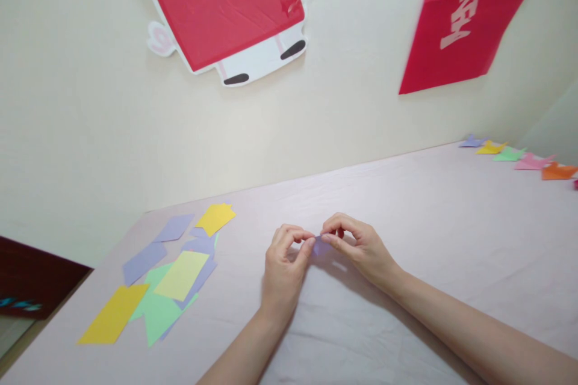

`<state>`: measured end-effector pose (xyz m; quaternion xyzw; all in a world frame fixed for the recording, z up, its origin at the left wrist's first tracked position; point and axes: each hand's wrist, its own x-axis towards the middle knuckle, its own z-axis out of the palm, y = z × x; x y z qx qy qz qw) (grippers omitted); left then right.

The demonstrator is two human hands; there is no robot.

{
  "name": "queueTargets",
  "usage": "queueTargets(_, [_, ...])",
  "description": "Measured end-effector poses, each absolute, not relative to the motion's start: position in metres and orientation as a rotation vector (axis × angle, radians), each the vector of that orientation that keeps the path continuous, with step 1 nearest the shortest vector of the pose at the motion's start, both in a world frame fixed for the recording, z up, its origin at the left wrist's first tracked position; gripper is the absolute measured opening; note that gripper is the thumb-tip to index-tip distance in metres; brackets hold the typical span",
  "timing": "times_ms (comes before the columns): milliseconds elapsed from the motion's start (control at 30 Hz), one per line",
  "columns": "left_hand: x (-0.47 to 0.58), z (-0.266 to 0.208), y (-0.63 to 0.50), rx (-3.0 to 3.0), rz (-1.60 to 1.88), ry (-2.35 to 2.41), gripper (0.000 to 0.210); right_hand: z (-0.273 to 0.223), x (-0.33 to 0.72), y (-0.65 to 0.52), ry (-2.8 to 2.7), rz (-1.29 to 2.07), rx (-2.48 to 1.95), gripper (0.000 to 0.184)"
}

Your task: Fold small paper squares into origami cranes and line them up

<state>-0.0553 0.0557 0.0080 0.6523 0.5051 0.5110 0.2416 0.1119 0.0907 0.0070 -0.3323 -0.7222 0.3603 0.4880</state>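
Note:
Between my two hands is a small piece of purple paper (321, 246), held up just off the cloth-covered table (383, 325). My left hand (285, 261) pinches its left side between thumb and forefinger. On the opposite side, my right hand (356, 245) grips it the same way, fingertips close to those of the left. Most of the paper is hidden by the fingers, so its folds cannot be made out.
Left of my hands lie loose paper sheets: yellow (115, 316), green (165, 316), pale yellow (183, 275) and purple (144, 263). Several folded paper shapes, such as a pink one (533, 162) and an orange one (557, 172), line the far right edge. A wall (338, 120) rises behind the table.

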Motion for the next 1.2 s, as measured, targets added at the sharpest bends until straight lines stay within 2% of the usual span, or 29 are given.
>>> queueTargets(133, [-0.055, 0.009, 0.055, 1.722, 1.425, 1.434, 0.006, 0.006, 0.112, 0.092, -1.765, 0.781, -0.792, 0.009])
queueTargets(333, [-0.042, 0.012, 0.044, 1.413, 1.258, 1.329, 0.03, 0.008, 0.115, 0.093, -1.841, 0.436, -0.711, 0.008])
queueTargets(533, [-0.038, 0.011, 0.045, 1.258, 1.279, 1.32, 0.033, 0.014, 0.113, 0.083, -2.074, 0.061, -0.695, 0.008])
queueTargets(700, [-0.052, 0.01, 0.053, 1.723, 1.179, 1.44, 0.016, 0.014, 0.114, 0.079, -2.029, 0.001, -0.799, 0.016])
queueTargets(800, [-0.058, 0.01, 0.055, 1.958, 1.084, 1.503, 0.016, 0.014, 0.114, 0.079, -2.016, -0.031, -0.877, 0.01])
queueTargets(1200, [-0.056, 0.008, 0.052, 2.04, 1.117, 1.491, 0.014, 0.011, 0.114, 0.083, -2.112, 0.143, -0.859, 0.008])
